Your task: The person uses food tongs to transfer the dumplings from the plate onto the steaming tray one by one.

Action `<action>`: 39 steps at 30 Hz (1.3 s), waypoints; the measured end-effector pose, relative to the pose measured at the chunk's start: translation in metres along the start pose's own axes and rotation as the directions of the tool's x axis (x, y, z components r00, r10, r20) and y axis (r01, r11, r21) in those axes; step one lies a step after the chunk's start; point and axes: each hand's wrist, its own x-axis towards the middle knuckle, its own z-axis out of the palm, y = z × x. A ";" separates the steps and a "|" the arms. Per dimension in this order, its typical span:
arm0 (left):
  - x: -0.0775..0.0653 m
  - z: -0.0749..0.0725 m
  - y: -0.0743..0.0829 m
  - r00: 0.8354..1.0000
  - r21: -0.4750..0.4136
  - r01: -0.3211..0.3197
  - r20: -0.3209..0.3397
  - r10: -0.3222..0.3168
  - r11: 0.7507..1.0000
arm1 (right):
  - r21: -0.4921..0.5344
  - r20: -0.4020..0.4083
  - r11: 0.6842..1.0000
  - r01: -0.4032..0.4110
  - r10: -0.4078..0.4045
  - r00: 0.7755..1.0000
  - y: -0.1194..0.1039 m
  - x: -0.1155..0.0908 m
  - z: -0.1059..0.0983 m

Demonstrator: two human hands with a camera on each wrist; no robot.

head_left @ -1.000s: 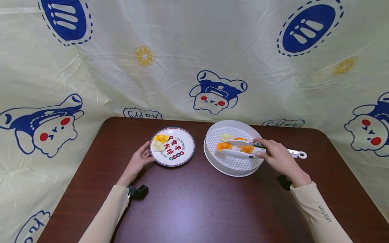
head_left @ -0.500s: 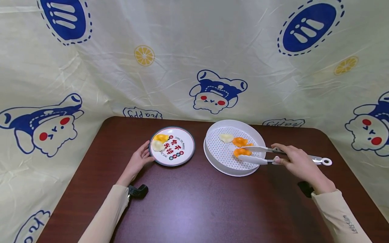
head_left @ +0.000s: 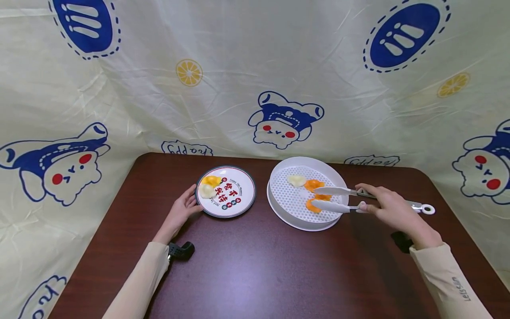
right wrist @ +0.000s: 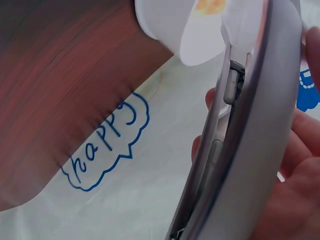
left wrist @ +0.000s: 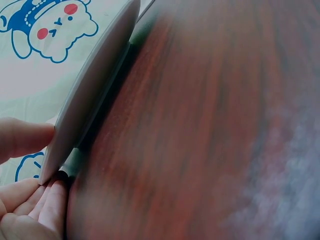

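Observation:
My left hand [head_left: 179, 212] pinches the left rim of a round white plate [head_left: 245, 190] with a dark border and red lettering; in the left wrist view the thumb and fingers lie on either side of the plate's edge [left wrist: 95, 85]. A yellow dumpling-like piece [head_left: 211, 180] and a white one [head_left: 207, 191] lie on it. With my right hand [head_left: 392, 212] I grip silver-and-white tongs [head_left: 332, 207], their tips spread above orange dumpling-like pieces [head_left: 314, 185]. These lie in a round white basket with a perforated floor [head_left: 295, 206], beside a whitish piece [head_left: 296, 180]. The tongs partly cover the orange ones.
The basket sits in or on a wider white round base [head_left: 288, 225]. Both stand on a dark brown table [head_left: 255, 270]. A patterned cloth [head_left: 223, 110] hangs behind the table's far edge. Dark wrist devices [head_left: 182, 251] are on both wrists.
My right hand has drawn the tongs to the right, and the leftmost orange piece has shifted right towards the others. The tips have since parted from it. My left hand and the plate stay put.

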 end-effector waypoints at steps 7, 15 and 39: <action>-0.001 -0.001 0.001 1.000 -0.001 0.004 0.004 -0.004 1.000 | 0.056 0.019 0.998 -0.008 0.007 1.000 -0.017 0.012 0.007; -0.001 0.001 0.003 1.000 -0.012 -0.001 0.009 0.001 1.000 | 0.137 0.043 0.990 0.015 -0.021 0.999 -0.047 0.036 0.017; 0.001 -0.001 -0.001 1.000 0.001 -0.026 0.002 0.026 1.000 | 0.135 0.042 0.975 0.179 -0.186 0.982 -0.139 0.102 0.073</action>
